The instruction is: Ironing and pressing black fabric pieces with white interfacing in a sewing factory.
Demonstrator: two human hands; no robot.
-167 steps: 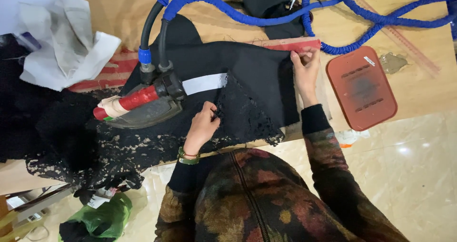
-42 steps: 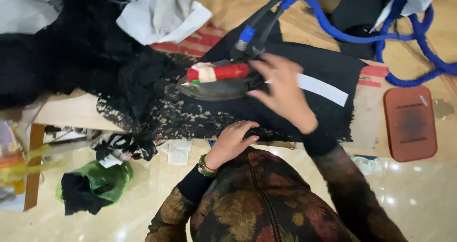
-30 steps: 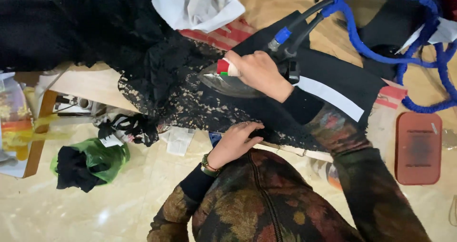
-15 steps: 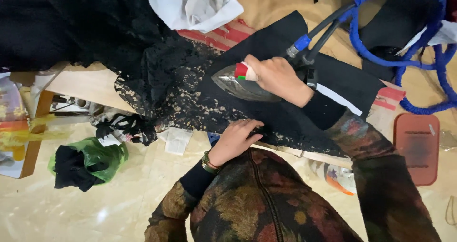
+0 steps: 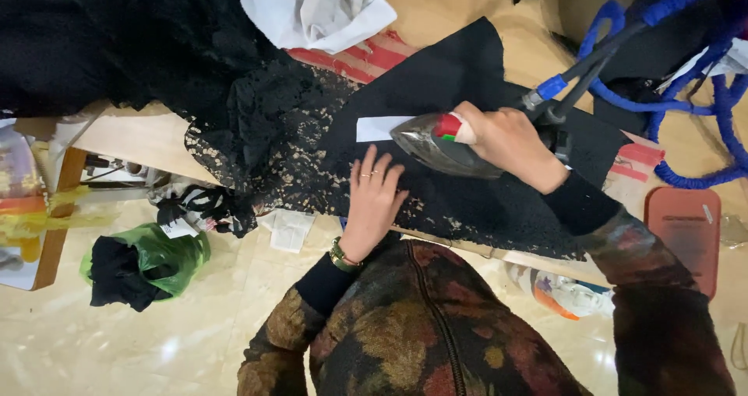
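Head view: pressing black lace.
Right hand (image 5: 510, 143) grips the iron (image 5: 440, 143) at 3 o'clock; left hand (image 5: 374, 197), open flat, pins the lace fabric (image 5: 312, 143) taut.

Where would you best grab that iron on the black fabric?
By its red handle, coming down from above. The handle runs along the top of the iron, clear of the metal soleplate lying flat on the black lace fabric. The right hand grips it this way, hose end behind.

Bare black cloth (image 5: 460, 76) above iron (image 5: 436, 143), lace heap (image 5: 257, 123) blocking left
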